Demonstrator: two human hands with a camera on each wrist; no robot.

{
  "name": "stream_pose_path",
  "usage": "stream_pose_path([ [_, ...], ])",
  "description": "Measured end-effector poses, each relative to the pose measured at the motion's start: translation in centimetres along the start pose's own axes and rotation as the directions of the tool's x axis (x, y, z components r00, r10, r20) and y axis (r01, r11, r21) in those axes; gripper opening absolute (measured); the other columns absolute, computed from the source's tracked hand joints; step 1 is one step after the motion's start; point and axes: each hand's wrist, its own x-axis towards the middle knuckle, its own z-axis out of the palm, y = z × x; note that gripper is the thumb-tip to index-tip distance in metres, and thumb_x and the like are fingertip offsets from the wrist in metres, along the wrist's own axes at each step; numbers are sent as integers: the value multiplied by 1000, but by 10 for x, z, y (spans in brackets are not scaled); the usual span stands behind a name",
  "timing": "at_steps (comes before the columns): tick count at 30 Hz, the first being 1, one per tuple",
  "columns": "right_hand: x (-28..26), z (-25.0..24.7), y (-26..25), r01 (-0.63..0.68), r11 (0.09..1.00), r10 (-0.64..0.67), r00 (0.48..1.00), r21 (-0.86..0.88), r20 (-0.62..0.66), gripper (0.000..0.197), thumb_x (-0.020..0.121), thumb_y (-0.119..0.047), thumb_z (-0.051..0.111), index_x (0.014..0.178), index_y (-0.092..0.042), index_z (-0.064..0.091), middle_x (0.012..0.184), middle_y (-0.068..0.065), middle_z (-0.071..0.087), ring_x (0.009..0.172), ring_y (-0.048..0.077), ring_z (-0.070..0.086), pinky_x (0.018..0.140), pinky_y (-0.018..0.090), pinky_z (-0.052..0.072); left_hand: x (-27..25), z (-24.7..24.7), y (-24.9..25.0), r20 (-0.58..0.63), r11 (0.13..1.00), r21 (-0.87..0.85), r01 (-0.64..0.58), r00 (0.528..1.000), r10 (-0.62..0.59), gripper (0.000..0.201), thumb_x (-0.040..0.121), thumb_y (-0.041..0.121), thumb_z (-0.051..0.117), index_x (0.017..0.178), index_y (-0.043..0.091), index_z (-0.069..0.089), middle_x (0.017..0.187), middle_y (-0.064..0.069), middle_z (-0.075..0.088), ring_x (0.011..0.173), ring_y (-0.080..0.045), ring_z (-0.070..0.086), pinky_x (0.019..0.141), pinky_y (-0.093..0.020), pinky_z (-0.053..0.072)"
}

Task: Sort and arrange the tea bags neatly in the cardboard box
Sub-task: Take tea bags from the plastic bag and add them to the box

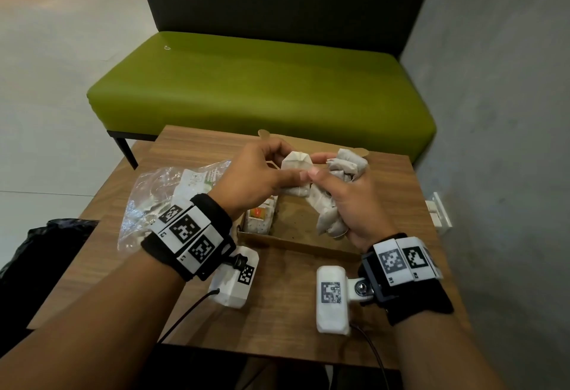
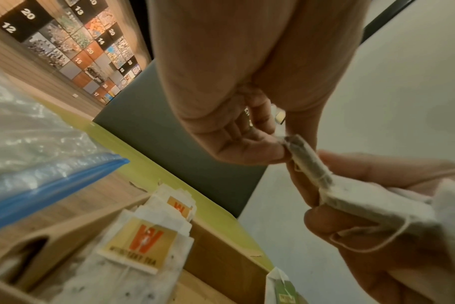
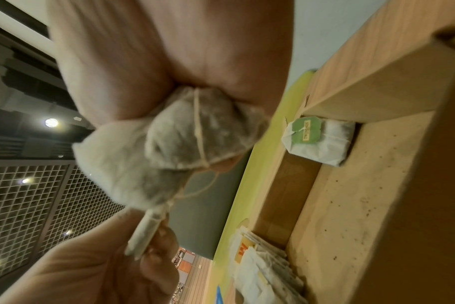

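Over the open cardboard box (image 1: 296, 246) my two hands meet. My left hand (image 1: 291, 165) pinches one pale tea bag (image 1: 299, 158) between thumb and fingers; the left wrist view shows that tea bag (image 2: 309, 164) edge-on. My right hand (image 1: 320, 166) grips a crumpled bunch of tea bags (image 1: 342, 170) in its palm, and its thumb and forefinger touch the same single bag. The bunch (image 3: 195, 133) fills the right wrist view. Inside the box, a stack of orange-tagged tea bags (image 1: 259, 217) stands at the left, and a green-tagged tea bag (image 3: 317, 139) lies in a corner.
A crumpled clear zip bag (image 1: 160, 195) lies on the wooden table (image 1: 277, 297) left of the box. Beyond the table stands a green bench (image 1: 262, 87), and a grey wall runs along the right. A black bag (image 1: 46, 244) sits low at the left.
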Motion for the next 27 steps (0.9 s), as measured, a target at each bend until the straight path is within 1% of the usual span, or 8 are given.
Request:
stream_pose_path([
  [5,4,-8,8,33,997,-30,998,64,-56,5,94,-9,68,89,-7,68,90,19,72,85,31,71,79,48,60,-2,15,5,56,981,177,-77,996,68,36,71,21,87,96,10,65,78,-7,65,68,-21,63,63,-41,57],
  [8,1,-18,8,-52,988,54,998,144,-12,17,96,-19,67,100,-3,67,87,23,71,71,35,67,57,40,52,-4,18,15,162,1000,-2,-18,987,18,29,88,24,71,110,8,61,72,4,65,65,-13,62,57,-26,53],
  [11,-2,-28,4,-38,975,29,999,220,42,23,96,-24,67,100,-2,64,79,18,70,66,33,61,62,37,36,-1,13,17,204,993,-118,-1,979,25,20,98,14,55,116,11,63,84,-1,68,71,-14,61,59,-22,51],
  [14,-4,-33,4,-48,959,33,998,281,60,21,100,-17,60,108,2,61,75,11,70,61,23,64,52,30,43,2,20,15,270,995,-51,-83,958,94,26,92,14,66,117,15,68,95,-2,66,74,-14,57,66,-20,49],
  [17,-4,-36,8,-58,936,29,996,346,88,32,93,-18,68,114,7,65,95,25,67,86,37,63,71,39,50,5,33,12,306,990,-102,-93,944,120,30,82,14,72,112,13,71,93,-3,68,71,-29,48,69,-23,50],
  [21,-8,-45,11,-157,923,123,986,352,117,65,78,-35,76,126,6,58,83,14,60,58,12,58,46,23,44,11,43,9,255,983,-162,-90,958,130,10,80,15,77,87,20,72,88,-13,70,79,-31,58,77,-38,53],
  [25,-9,-54,8,-146,952,156,988,269,-19,21,98,-24,62,108,-6,62,84,14,62,65,16,62,50,27,48,19,45,7,266,993,-74,-94,958,111,8,84,18,71,86,13,65,88,-8,70,80,-21,65,74,-38,55],
  [27,-9,-63,4,-91,965,126,983,247,-130,19,100,-23,61,99,-5,65,80,11,65,65,17,65,52,28,52,24,44,9,277,987,87,-135,955,106,7,87,17,72,87,15,66,88,-7,70,77,-25,66,72,-39,56],
])
